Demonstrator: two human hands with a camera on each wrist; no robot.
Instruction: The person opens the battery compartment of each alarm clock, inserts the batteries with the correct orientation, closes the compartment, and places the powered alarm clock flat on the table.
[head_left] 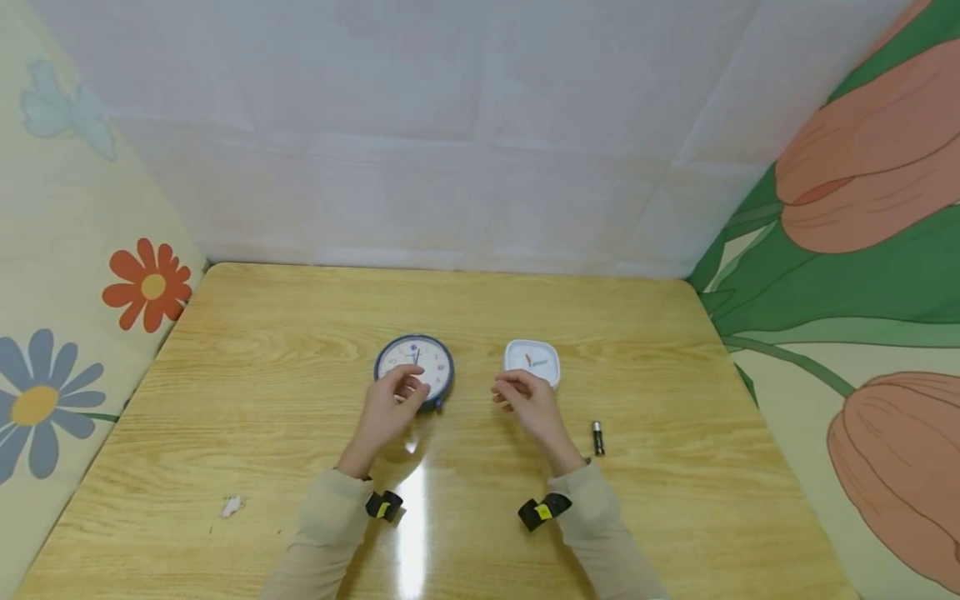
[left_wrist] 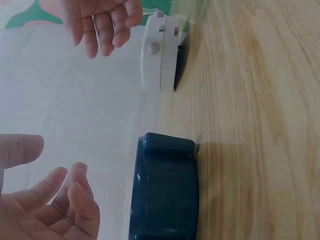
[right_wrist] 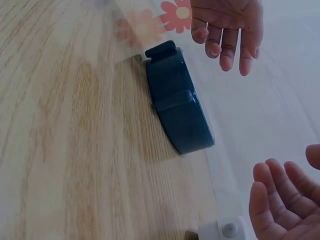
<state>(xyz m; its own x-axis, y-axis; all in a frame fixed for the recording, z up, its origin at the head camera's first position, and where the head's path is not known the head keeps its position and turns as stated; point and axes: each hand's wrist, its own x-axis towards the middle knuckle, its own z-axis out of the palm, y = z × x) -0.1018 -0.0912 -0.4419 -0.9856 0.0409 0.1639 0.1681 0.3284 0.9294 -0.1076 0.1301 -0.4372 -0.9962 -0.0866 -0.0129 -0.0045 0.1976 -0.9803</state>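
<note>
A round clock (head_left: 438, 354) with a dark blue rim and white face lies face up on the table. My left hand (head_left: 392, 402) hovers over its near side, fingers loosely bent, with nothing in them. To the right lies a smaller white square clock (head_left: 542, 358) with rounded corners, also face up. Above its near left edge is my right hand (head_left: 531, 408), holding nothing. In the left wrist view both the blue clock (left_wrist: 167, 187) and the white clock (left_wrist: 162, 52) show their sides, apart from the hands. A black and silver battery (head_left: 597, 438) lies right of my right forearm.
A small whitish scrap (head_left: 232, 506) lies at the near left of the wooden table (head_left: 675, 517). A pale cloth wall (head_left: 420, 192) rises behind the table's far edge. Flower-printed panels (head_left: 892, 333) stand on both sides.
</note>
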